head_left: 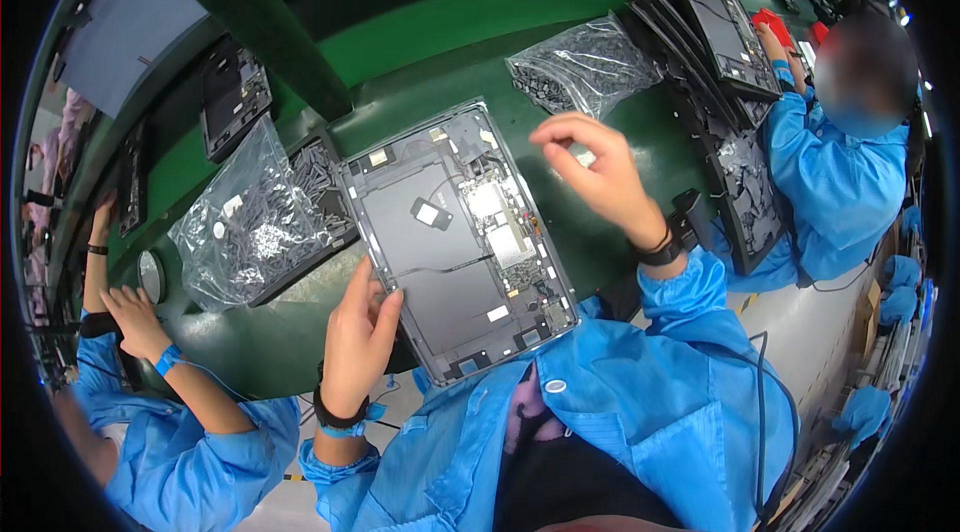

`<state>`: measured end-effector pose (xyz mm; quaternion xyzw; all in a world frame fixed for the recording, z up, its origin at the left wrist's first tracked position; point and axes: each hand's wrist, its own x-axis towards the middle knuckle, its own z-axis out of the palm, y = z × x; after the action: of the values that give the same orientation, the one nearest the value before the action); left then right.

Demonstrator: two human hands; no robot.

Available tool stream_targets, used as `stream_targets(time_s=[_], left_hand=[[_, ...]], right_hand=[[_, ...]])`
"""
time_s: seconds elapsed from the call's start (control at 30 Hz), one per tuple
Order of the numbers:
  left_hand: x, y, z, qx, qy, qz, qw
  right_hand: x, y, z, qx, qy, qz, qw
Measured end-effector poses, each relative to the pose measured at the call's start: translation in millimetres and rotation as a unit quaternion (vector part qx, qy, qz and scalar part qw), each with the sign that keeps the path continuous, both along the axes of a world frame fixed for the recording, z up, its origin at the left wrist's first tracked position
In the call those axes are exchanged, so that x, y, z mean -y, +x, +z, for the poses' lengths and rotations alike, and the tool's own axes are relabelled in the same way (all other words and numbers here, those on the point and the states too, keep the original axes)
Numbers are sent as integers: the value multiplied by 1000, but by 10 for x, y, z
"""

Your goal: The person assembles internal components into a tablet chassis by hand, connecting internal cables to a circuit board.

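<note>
An opened tablet (415,232), with a dark back, circuit boards and a small black-and-white label, lies tilted in front of me, its lower end close to my jacket. My left hand (358,347) grips its left edge, thumb near the rim and the other fingers partly hidden. Raised over the bench beyond the tablet's upper right corner is my right hand (605,177). Its index finger and thumb curl toward each other in a pinch, and whether anything small sits between the tips I cannot make out.
On the left, a clear plastic bag (240,222) of small dark parts lies on a black tray. Another bag (585,67) lies at the back. Stacked tablet housings (715,22) stand at right beside a parts tray (750,197). Co-workers in blue sit on both sides.
</note>
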<state>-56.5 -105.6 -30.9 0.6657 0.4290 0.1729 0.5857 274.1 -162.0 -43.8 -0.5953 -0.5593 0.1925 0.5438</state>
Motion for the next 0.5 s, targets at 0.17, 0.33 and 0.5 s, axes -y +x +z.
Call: stream_targets(time_s=[0.17,0.33,0.5], left_hand=[[-338,-163,275,-53,187,93,977],[-1005,-163,-18,-155,278,80,945],[-1290,-43,-217,-183,386,54,902]], right_hand=[[-315,554,-129,366,-17,-145,919],[-550,561,-354,411,-48,-90,906],[-577,481,-447,440,-76,-94,890]])
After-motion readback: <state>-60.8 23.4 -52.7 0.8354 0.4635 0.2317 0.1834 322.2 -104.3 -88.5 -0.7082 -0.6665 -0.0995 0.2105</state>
